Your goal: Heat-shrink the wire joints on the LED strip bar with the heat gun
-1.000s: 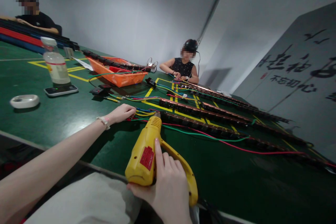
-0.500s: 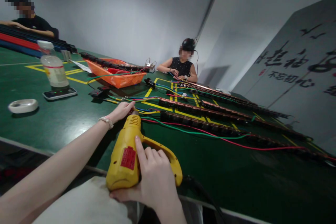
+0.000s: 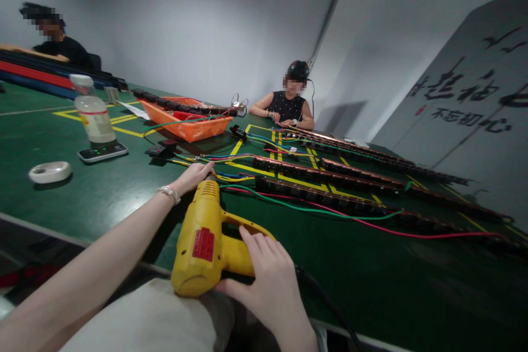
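Observation:
A yellow heat gun (image 3: 197, 206) with a red label lies at the front edge of the green table, its nozzle pointing away from me. My right hand (image 3: 270, 267) is closed around its handle, with the thumb beneath and fingers on the outer grip. Just beyond the nozzle, my left hand (image 3: 193, 177) pinches thin coloured wires (image 3: 237, 178); the fingertips are partly hidden. These wires run right to a long black and copper-coloured strip (image 3: 309, 192). A black connector (image 3: 163, 150) with yellow leads sits beyond my left hand.
An orange basket (image 3: 198, 131) holds another strip. A bottle (image 3: 95, 118), a phone-like device (image 3: 103, 152) and a white oval object (image 3: 50, 172) stand left. More strips extend right, beside loose green and red wires (image 3: 322, 211). Two people sit across the table.
My right hand has slid back from the heat gun's body onto its handle, index finger off the casing. The view has shifted slightly; my left hand stays by the nozzle.

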Demonstrator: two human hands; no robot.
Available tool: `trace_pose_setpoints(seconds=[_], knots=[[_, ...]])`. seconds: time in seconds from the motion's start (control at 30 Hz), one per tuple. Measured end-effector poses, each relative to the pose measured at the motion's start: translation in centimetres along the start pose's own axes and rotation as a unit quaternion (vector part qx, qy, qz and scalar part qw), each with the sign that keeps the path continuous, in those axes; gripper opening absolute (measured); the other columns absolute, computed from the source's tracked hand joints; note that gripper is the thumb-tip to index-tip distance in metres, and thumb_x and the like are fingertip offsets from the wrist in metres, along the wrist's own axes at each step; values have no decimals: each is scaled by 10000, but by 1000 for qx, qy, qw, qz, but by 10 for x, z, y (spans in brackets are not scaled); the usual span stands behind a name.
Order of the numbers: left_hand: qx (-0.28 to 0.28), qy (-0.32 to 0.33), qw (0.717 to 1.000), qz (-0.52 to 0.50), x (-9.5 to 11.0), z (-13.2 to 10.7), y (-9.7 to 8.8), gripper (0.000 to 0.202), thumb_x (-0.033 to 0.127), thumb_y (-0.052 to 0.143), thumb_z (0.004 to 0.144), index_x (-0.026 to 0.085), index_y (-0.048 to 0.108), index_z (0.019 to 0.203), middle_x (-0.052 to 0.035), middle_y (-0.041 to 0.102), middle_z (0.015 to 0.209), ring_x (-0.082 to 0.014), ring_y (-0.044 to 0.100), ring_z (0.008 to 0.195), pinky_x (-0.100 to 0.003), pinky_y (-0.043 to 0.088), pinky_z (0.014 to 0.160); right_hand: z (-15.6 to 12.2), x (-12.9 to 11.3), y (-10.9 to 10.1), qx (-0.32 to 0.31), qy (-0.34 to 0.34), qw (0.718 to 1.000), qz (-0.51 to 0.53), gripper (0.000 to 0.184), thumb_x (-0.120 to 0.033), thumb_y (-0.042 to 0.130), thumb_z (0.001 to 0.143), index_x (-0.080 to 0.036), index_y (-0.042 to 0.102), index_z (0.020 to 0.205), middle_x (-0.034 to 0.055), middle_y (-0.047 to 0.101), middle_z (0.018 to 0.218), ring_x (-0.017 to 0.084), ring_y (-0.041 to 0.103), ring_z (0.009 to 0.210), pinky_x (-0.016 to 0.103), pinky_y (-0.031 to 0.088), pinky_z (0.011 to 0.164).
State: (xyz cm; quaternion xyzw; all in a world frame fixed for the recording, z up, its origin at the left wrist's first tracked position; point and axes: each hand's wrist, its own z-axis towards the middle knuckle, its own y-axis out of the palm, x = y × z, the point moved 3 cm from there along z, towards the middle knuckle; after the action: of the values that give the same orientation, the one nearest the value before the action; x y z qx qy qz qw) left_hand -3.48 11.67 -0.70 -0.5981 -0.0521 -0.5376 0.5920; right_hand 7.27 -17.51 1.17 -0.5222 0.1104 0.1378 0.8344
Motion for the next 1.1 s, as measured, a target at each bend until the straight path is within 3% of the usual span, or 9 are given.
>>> trace_pose_setpoints(seconds=[0.07,0.13,0.23,0.37,0.47,0.63,0.9,1.1], knots=[[3,-3,1000,19,-1,-1,0,683,650,232,835,145,650,646,-49,627,619,-188,547,636,-282,390,637,-8,9,-3,-2,2,1000,-7,607,-467,743,700,-169,551,1191,55,634,996,239,583,915,395,461,831],[2,-6,999,47,-1,-2,1,667,664,250,829,153,610,597,-34,580,566,-170,498,578,-273,345,569,-14,15,-5,9,-12,1000,-11,528,-408,774,679,-174,575,1108,36,641,949,230,593,876,379,472,796],[-10,-8,997,71,0,-5,2,643,666,268,828,164,557,548,-24,545,530,-152,454,529,-268,297,524,-22,17,-8,51,-30,998,-36,505,-419,787,656,-175,576,1045,28,643,903,228,603,819,370,482,738],[-28,-8,997,75,2,-6,3,621,648,280,841,173,553,549,-24,568,532,-147,475,508,-264,303,527,-35,20,-14,113,-42,988,-94,429,-496,637,788,-159,569,1045,48,645,879,217,605,781,350,480,708],[-31,0,995,90,3,-6,3,610,637,292,845,180,545,530,-16,556,502,-144,470,491,-260,298,521,-44,26,-18,159,-45,975,-149,444,-544,492,872,-142,574,1043,63,650,869,203,604,765,331,464,713],[-39,-10,992,116,6,-8,0,596,624,306,844,188,567,533,-10,556,493,-147,474,494,-257,299,530,-54,36,-20,215,-30,951,-219,467,-552,472,888,-122,585,1032,64,654,846,196,594,756,316,424,732],[-3,-58,984,171,5,-8,-6,590,600,273,855,205,520,493,-30,566,524,-172,500,526,-262,279,537,-52,33,-18,232,-17,945,-231,452,-537,493,882,-113,597,999,62,651,817,186,577,728,309,404,726],[23,-44,988,147,0,-6,-5,568,599,302,842,208,434,452,-21,495,478,-160,434,477,-271,239,509,-46,20,-7,229,-21,947,-224,488,-555,487,872,-98,582,1014,92,644,821,219,580,732,348,407,722]])
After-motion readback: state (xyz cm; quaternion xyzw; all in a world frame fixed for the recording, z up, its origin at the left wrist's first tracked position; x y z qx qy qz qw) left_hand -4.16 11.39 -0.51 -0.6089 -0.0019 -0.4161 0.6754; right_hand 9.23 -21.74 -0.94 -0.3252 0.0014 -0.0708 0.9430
